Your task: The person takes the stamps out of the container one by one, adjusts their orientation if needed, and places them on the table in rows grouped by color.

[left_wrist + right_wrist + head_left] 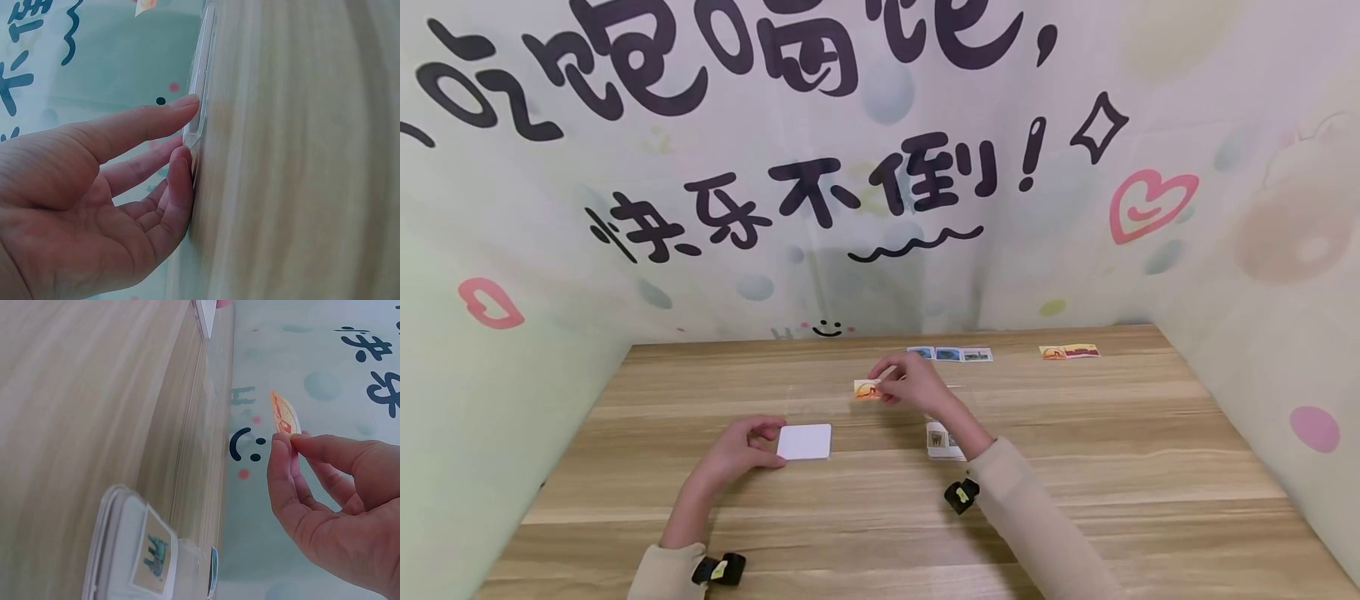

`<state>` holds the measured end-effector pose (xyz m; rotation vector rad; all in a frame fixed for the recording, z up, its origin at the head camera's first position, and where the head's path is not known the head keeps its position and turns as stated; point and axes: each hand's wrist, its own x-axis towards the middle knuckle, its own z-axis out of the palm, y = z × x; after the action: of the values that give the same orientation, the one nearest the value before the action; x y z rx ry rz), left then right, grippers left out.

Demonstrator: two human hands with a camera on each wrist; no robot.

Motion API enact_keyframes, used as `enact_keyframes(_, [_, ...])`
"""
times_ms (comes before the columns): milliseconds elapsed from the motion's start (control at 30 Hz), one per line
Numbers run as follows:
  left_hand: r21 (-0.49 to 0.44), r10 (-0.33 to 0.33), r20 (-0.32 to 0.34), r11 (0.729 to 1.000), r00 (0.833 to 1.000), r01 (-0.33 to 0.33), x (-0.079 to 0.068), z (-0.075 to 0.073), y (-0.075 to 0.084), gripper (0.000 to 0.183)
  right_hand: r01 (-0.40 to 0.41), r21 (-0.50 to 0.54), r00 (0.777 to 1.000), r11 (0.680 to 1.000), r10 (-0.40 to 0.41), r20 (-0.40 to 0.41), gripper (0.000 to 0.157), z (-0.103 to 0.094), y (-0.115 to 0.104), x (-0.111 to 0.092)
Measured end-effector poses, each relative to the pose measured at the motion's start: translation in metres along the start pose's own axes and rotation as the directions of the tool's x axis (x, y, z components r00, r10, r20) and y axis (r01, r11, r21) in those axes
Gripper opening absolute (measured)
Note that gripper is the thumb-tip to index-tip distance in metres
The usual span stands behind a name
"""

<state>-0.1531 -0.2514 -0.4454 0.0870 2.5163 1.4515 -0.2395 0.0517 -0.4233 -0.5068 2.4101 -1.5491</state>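
Above the middle of the desk (1112,517), I see the orange stamp (865,389) held up off the wood by the right hand (917,385), its thumb and fingertips pinching one side of it. I judge it almost weightless, thin and easily creased: in the right wrist view it bows a little, so I would take it by an edge, lightly, and leave the printed face alone. At the left, the left hand (737,446) holds the near-left end of a white pile (805,442) between thumb and fingers; that looks firmer and flat, probably smooth enough to slide, best gripped by its sides. Beneath the stamp lies a clear sheet (820,402), faint and likely slippery. Counting up, I get one stamp in the fingers, three in the back row (948,354) and two in the pair (1070,352) at the far right, six loose ones in all. I also count one white pile, one clear sheet and one picture pile (936,440), partly hidden behind the right forearm; how many pieces each pile contains, I cannot tell. Two black cameras (960,496) sit at the wrists, one apiece.
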Motion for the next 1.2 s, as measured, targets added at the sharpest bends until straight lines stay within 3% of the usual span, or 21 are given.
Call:
enact_keyframes(467, [0.019,0.016,-0.012,1.0,1.0,-0.016,0.002,0.0,-0.001,0.057,-0.028,-0.016,1.0,0.999,0.028,-0.007,0.012,-0.007,0.001,0.0])
enact_keyframes(700, [0.021,0.071,-0.009,0.997,0.997,-0.071,0.003,-0.002,-0.008,0.056,-0.036,-0.013,0.999,0.999,0.036,-0.009,0.013,-0.013,0.0,-0.002])
enact_keyframes(933, [0.015,-0.019,-0.026,1.0,0.999,0.019,0.0,0.001,0.001,0.059,-0.062,-0.006,0.998,0.998,0.062,-0.016,0.012,-0.017,-0.003,-0.003])
enact_keyframes(1200, [0.026,-0.019,-0.022,0.999,1.0,0.019,0.001,0.002,0.0,0.058,-0.071,-0.018,0.997,0.997,0.07,-0.026,0.014,-0.021,0.0,-0.003])
